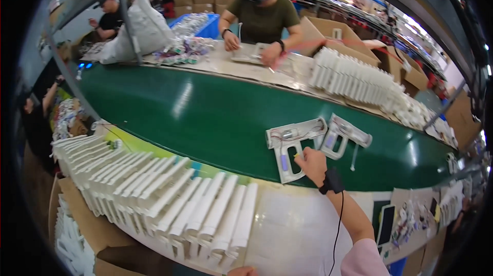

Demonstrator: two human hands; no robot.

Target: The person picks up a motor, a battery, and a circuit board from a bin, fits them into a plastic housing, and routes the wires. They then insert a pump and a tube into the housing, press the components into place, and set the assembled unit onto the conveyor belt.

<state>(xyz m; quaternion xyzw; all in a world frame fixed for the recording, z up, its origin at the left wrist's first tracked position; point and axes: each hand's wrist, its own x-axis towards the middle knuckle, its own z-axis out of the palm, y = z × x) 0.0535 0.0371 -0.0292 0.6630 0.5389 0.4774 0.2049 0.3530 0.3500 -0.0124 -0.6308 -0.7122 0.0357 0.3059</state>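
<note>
White shell half (pixel 292 147) on belt, handle toward wearer; right hand (pixel 310 165) grip grasping handle.

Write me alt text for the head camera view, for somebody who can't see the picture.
The person's right hand reaches onto a green conveyor belt and touches an open white plastic housing half, with a second half beside it. Rows of white housings lie stacked at lower left. Across the belt, a co-worker handles parts among cardboard boxes.

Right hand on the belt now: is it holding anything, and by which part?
The right hand grips the white open housing half at its handle loop, lower end. The left hand barely shows; cannot tell.
</note>
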